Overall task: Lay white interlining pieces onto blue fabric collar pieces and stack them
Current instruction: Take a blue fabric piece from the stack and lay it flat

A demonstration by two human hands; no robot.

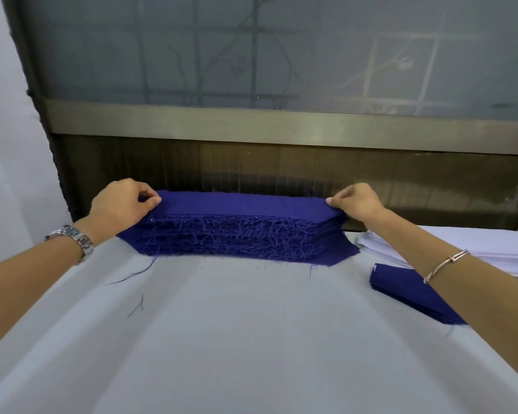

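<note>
A thick stack of blue collar pieces (240, 231) with frayed threads along its near edge sits at the far side of the white table (222, 339). My left hand (121, 204) pinches the top blue piece at the stack's left end. At the right end my right hand (356, 203) pinches the same top layer. A pile of white interlining pieces (497, 252) lies to the right, partly behind my right forearm. A smaller stack of blue pieces (407, 289) lies in front of that pile.
A dark window frame (281, 127) and a frosted pane rise directly behind the stack. Loose blue threads (138, 306) lie on the table near the left. A white wall (9, 144) stands at the left.
</note>
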